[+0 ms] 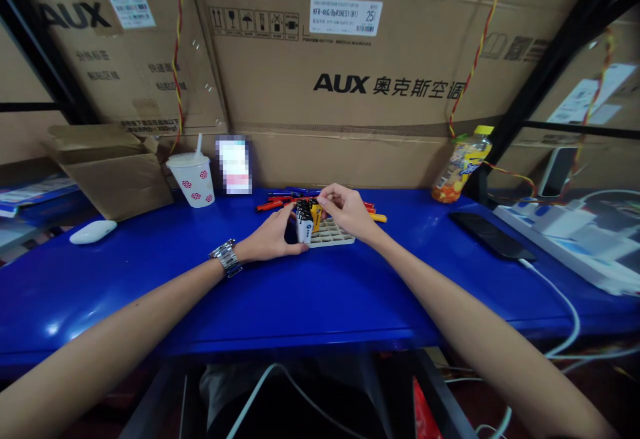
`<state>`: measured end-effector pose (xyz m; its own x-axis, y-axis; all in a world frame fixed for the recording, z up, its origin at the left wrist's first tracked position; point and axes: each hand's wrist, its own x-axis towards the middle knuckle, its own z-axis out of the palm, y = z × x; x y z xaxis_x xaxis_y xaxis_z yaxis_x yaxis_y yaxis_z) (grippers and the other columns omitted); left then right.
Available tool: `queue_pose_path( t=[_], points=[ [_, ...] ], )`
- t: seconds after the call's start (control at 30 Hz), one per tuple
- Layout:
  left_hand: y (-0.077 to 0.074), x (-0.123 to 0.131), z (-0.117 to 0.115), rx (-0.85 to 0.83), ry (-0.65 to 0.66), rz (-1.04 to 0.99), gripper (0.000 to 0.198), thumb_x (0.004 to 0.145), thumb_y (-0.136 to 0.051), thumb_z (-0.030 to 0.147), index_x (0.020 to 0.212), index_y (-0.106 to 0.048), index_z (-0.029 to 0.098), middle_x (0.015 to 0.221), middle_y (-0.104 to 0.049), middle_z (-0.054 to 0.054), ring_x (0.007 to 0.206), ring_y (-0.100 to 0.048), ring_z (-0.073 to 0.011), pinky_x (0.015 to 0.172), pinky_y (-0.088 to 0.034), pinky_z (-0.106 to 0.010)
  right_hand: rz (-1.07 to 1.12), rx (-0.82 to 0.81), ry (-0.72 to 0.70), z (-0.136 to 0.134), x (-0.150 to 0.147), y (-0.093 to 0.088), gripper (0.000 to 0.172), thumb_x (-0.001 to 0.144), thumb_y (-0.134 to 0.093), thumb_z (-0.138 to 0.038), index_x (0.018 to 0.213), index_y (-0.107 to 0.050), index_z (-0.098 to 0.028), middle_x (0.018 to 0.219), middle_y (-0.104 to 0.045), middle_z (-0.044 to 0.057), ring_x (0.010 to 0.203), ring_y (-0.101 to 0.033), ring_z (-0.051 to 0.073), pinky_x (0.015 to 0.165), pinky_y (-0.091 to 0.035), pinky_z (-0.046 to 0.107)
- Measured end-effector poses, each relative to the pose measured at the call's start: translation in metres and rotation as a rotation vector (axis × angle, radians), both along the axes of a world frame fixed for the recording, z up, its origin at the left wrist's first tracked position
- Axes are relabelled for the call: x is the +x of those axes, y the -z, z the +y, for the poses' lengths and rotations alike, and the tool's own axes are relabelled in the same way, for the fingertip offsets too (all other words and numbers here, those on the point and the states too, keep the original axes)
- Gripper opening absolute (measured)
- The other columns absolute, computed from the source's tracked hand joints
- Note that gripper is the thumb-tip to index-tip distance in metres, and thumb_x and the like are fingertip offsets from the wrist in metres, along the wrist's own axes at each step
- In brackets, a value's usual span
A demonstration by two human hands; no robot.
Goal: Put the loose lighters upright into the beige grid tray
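Note:
A pale grid tray [332, 242] with small square cells sits on the blue table. In its left part stand several white lighters [304, 223] with black tops, and beside them a yellow lighter [316, 216]. My left hand [270, 234], wearing a metal watch, grips the tray's left end, thumb along the front and fingers around the side by the white lighters. My right hand [346, 210] is over the tray, its thumb and forefinger pinched at the top of the yellow lighter. Behind the tray lie loose red lighters [273, 205], with dark blue and yellow ones among them, partly hidden by my hands.
A paper cup with straw [193, 182], a lit screen [234, 166] and an open carton [113, 172] stand back left. A white case [93, 232] lies left. To the right are a drink bottle [461, 166], a phone on a cable [490, 236] and a power strip [565, 246].

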<state>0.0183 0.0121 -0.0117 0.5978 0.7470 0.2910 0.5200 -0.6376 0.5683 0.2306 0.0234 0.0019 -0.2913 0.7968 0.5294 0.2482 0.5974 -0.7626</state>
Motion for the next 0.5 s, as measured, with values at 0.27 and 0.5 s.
queue_pose_path(
  t=[0.27, 0.5],
  points=[
    [-0.0004, 0.0003, -0.0005, 0.019, 0.000, -0.019, 0.094, 0.067, -0.072, 0.048, 0.144, -0.030, 0.014, 0.138, -0.049, -0.018, 0.125, -0.049, -0.0362, 0.107, -0.036, -0.054, -0.057, 0.054, 0.049, -0.0003, 0.0059, -0.0049, 0.020, 0.084, -0.059, -0.038, 0.082, -0.057, -0.018, 0.076, -0.061, 0.003, 0.067, -0.058, 0.013, 0.062, -0.046, 0.028],
    [0.0023, -0.0005, 0.0015, 0.024, 0.017, -0.017, 0.096, 0.068, -0.070, 0.047, 0.147, -0.026, 0.014, 0.140, -0.048, -0.019, 0.128, -0.046, -0.0374, 0.107, -0.034, -0.056, -0.045, 0.017, 0.027, 0.0017, 0.0068, -0.0033, 0.017, 0.085, -0.058, -0.036, 0.081, -0.054, -0.020, 0.068, -0.061, 0.000, 0.060, -0.061, 0.014, 0.060, -0.047, 0.028]
  ],
)
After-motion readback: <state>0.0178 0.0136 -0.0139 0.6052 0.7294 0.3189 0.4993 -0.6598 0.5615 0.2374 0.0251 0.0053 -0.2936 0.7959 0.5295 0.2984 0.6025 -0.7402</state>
